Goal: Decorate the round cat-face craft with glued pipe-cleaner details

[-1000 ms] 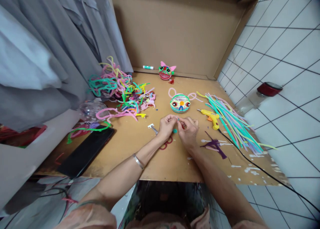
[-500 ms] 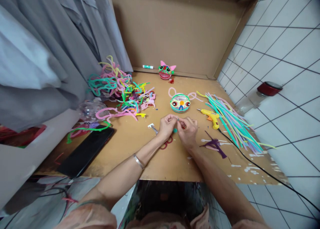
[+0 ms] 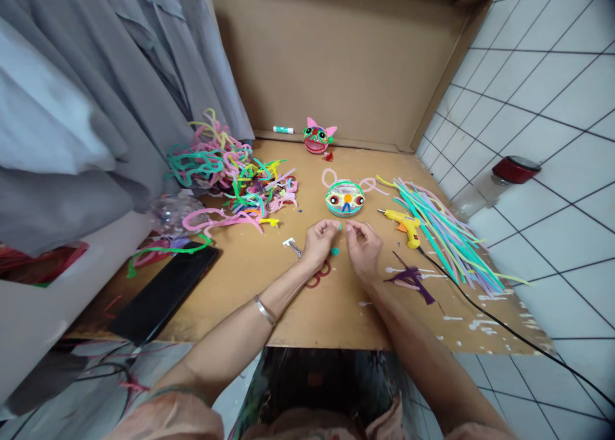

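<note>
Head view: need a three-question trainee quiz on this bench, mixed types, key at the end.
1. True or false: the yellow glue gun lies between the right hand and the bundle of fuzzy sticks.
2. The toy face nearest the cardboard panel has pointed ears of which colour? a) pink b) yellow c) blue
3. Which hand has a small green piece at its fingertips?

Key: 1 true; 2 a; 3 left hand.

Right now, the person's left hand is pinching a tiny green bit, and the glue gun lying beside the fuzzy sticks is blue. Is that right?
Not quite: the glue gun is yellow, as the head view shows. The rest is right: the left hand is pinching a tiny green bit, and the glue gun lies beside the fuzzy sticks.
</note>
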`<state>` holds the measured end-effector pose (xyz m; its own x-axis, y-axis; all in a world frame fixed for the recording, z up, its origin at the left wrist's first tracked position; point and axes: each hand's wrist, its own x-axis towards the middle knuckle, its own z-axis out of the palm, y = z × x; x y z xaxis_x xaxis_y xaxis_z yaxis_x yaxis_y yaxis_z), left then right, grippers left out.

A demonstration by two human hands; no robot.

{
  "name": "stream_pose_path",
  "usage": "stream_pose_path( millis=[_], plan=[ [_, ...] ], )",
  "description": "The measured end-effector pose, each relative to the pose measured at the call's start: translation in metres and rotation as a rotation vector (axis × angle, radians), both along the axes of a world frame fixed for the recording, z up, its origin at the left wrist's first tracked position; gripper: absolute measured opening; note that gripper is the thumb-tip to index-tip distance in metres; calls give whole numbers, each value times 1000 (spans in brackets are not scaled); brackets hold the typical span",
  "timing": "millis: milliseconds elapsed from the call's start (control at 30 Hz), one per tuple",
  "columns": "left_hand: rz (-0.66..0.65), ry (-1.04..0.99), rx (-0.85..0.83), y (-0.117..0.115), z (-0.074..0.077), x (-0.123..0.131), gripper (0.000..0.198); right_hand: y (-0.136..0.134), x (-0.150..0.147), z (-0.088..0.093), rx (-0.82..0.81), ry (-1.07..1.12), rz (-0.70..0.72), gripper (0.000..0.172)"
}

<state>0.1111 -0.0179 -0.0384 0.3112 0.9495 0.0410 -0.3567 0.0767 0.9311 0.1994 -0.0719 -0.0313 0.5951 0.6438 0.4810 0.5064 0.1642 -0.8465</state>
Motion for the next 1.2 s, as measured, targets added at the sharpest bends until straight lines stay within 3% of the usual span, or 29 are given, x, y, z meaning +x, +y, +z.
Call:
stream_pose_path(
  millis=[133, 267, 433, 600, 1200],
  plan=[
    [-20, 26, 29, 0, 1, -1, 30, 4, 7, 2, -108, 507, 175, 26],
    [-77, 22, 57, 1, -4, 0, 35, 5, 8, 7, -165, 761, 315, 31],
    [-197, 10, 70, 0, -9, 1, 39, 4, 6, 10, -153, 820, 344, 32],
    [-234, -4, 90, -3, -2, 0, 43, 3, 9, 9, -168, 873, 420, 28],
    [-250, -51, 4, -6, -4, 1, 46, 4, 12, 7, -136, 860, 539, 17]
  ],
)
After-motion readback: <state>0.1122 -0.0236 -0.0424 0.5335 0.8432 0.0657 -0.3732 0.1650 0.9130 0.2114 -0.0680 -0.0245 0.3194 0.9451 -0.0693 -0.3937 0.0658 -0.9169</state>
